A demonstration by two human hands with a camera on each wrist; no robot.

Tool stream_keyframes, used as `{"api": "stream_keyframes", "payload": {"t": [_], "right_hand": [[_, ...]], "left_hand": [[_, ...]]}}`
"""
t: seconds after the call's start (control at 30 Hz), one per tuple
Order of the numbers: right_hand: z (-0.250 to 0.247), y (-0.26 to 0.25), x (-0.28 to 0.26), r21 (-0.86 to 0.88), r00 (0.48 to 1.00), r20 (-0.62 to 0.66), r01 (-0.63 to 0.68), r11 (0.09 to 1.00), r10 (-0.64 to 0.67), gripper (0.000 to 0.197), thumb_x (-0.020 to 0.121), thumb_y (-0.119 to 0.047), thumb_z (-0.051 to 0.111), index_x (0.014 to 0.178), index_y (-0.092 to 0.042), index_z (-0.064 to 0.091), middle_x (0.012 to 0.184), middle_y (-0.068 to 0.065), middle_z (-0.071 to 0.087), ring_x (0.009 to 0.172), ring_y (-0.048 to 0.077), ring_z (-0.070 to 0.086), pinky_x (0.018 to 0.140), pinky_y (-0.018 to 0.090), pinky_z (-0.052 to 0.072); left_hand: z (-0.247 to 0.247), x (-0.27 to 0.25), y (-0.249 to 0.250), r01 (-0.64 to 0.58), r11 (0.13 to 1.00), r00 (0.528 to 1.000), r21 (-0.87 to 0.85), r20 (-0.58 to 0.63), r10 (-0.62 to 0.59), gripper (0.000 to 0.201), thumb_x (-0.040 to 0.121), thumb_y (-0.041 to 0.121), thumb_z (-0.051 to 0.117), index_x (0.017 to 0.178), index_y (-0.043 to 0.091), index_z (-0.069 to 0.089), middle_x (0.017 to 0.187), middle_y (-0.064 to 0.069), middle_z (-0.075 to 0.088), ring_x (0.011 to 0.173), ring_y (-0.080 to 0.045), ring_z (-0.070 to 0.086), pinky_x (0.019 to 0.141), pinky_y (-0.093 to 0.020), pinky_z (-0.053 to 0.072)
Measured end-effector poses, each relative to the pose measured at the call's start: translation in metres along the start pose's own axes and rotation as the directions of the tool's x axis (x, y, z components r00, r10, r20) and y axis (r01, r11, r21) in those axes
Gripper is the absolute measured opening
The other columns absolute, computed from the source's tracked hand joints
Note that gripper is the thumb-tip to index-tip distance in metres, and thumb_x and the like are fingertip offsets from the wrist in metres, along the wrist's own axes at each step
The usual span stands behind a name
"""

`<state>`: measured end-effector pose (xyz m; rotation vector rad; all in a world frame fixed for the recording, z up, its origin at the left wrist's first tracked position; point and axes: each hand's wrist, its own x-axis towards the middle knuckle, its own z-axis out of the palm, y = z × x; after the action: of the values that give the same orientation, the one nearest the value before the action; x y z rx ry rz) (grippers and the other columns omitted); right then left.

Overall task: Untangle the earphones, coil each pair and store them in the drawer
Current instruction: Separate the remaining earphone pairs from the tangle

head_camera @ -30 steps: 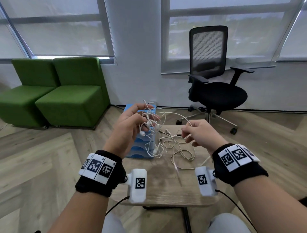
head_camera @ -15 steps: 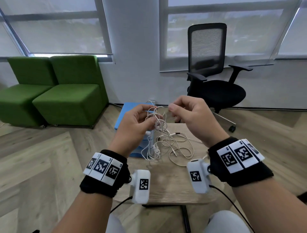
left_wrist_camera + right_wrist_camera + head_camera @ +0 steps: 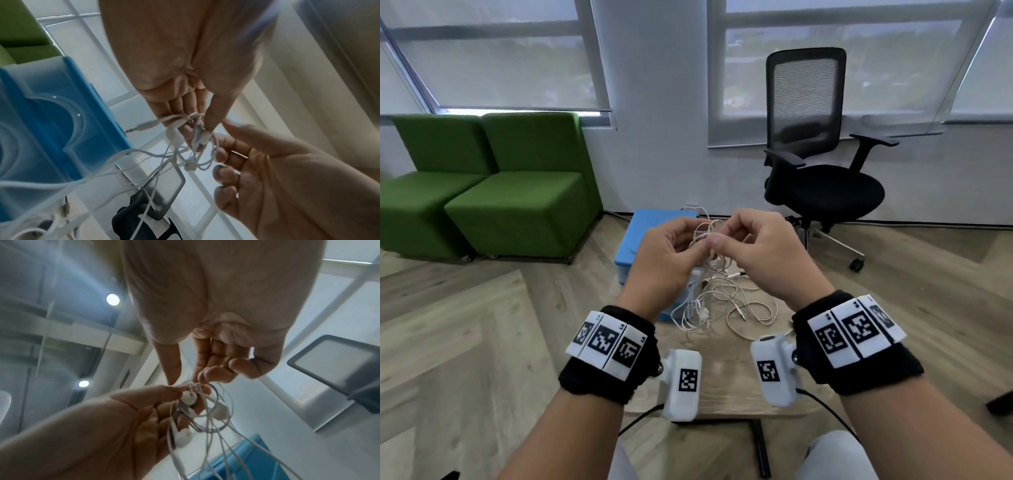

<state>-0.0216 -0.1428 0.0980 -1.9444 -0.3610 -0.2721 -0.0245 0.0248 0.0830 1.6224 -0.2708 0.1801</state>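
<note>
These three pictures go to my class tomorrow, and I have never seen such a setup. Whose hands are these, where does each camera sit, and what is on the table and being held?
No machine: a person works with bare hands. One camera sits on the head, looking down; one on each wrist, looking along the fingers. The left hand and right hand both pinch a tangle of white earphones, raised above a small wooden table. Loose cable loops trail onto it. A blue drawer unit stands on the table's left side. The black wristbands carry printed markers.
</note>
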Motion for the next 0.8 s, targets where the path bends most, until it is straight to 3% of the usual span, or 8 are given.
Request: {"api": "stream_keyframes", "payload": {"t": [0.13,0.23,0.33,0.43,0.5,0.57,0.7,0.8], "right_hand": [[0.001,0.006,-0.003,-0.028,1.000,-0.004,0.016,0.999,-0.016,0.013,0.087,-0.019,0.081,0.078,-0.017,0.073,0.066,-0.002,0.071,0.056,0.003,0.052,0.056,0.019,0.043],[0.002,0.009,-0.006,0.097,0.998,-0.069,0.002,0.995,0.004,0.015,0.090,-0.014,0.077,0.078,-0.021,0.072,0.066,-0.004,0.068,0.059,0.008,0.055,0.060,0.029,0.047],[0.007,0.013,-0.010,0.174,0.990,-0.136,-0.004,0.985,0.028,0.018,0.094,-0.010,0.072,0.078,-0.018,0.069,0.066,-0.005,0.062,0.062,0.010,0.051,0.062,0.027,0.045],[0.010,0.009,-0.017,0.296,0.989,-0.141,0.002,0.955,0.042,0.014,0.097,-0.007,0.067,0.083,-0.010,0.068,0.075,0.004,0.064,0.069,0.013,0.055,0.068,0.026,0.047],[0.012,0.007,-0.022,0.385,0.986,-0.149,-0.015,0.923,0.078,0.015,0.099,-0.005,0.063,0.084,-0.010,0.065,0.075,0.001,0.061,0.065,0.002,0.054,0.065,0.015,0.044],[0.011,0.007,-0.024,0.472,0.977,-0.181,-0.017,0.882,0.116,0.017,0.101,-0.008,0.061,0.085,-0.013,0.063,0.076,-0.004,0.058,0.064,0.000,0.049,0.062,0.013,0.041],[0.005,0.004,-0.028,0.667,0.975,-0.165,0.000,0.745,0.147,0.015,0.102,-0.014,0.053,0.089,-0.017,0.060,0.091,0.004,0.070,0.078,0.010,0.058,0.070,0.026,0.039],[0.000,0.001,-0.032,0.810,0.971,-0.151,0.014,0.586,0.185,0.021,0.103,-0.007,0.045,0.085,-0.013,0.055,0.080,0.009,0.066,0.076,0.018,0.059,0.070,0.029,0.041]], "left_hand": [[0.001,0.000,0.003,0.000,1.000,1.000,0.007,0.002,0.000,0.021,0.094,-0.004,0.066,0.111,0.007,0.072,0.092,-0.007,0.077,0.076,-0.005,0.071,0.071,-0.019,0.055],[0.002,-0.003,0.008,-0.009,1.000,1.000,-0.012,-0.009,0.009,0.023,0.094,-0.003,0.067,0.117,-0.003,0.069,0.092,-0.009,0.074,0.067,0.001,0.066,0.065,-0.014,0.051],[0.003,-0.008,0.010,-0.017,0.999,1.000,-0.042,-0.017,0.017,0.023,0.090,0.000,0.073,0.113,-0.002,0.071,0.097,-0.017,0.076,0.078,-0.008,0.069,0.071,-0.017,0.054],[0.006,-0.017,0.006,0.009,0.997,1.000,-0.078,-0.002,-0.009,0.023,0.088,0.004,0.077,0.109,-0.001,0.070,0.097,-0.023,0.074,0.082,-0.017,0.066,0.075,-0.024,0.055],[0.008,-0.023,-0.001,0.031,0.997,1.000,-0.071,0.003,-0.031,0.017,0.088,0.007,0.078,0.103,0.003,0.071,0.091,-0.019,0.073,0.080,-0.018,0.064,0.070,-0.025,0.053],[0.008,-0.026,-0.008,0.046,0.997,0.999,-0.058,-0.007,-0.046,0.010,0.088,0.009,0.078,0.096,0.011,0.072,0.088,-0.009,0.072,0.078,-0.015,0.063,0.067,-0.021,0.051],[0.007,-0.030,-0.013,0.083,0.995,0.995,-0.057,-0.056,-0.086,0.004,0.091,0.014,0.075,0.092,0.014,0.072,0.081,-0.004,0.068,0.067,-0.009,0.057,0.063,-0.017,0.046],[0.006,-0.030,-0.012,0.077,0.997,0.995,-0.022,-0.065,-0.079,0.003,0.093,0.013,0.072,0.091,0.015,0.072,0.078,-0.001,0.064,0.062,-0.008,0.051,0.062,-0.016,0.045]]}}
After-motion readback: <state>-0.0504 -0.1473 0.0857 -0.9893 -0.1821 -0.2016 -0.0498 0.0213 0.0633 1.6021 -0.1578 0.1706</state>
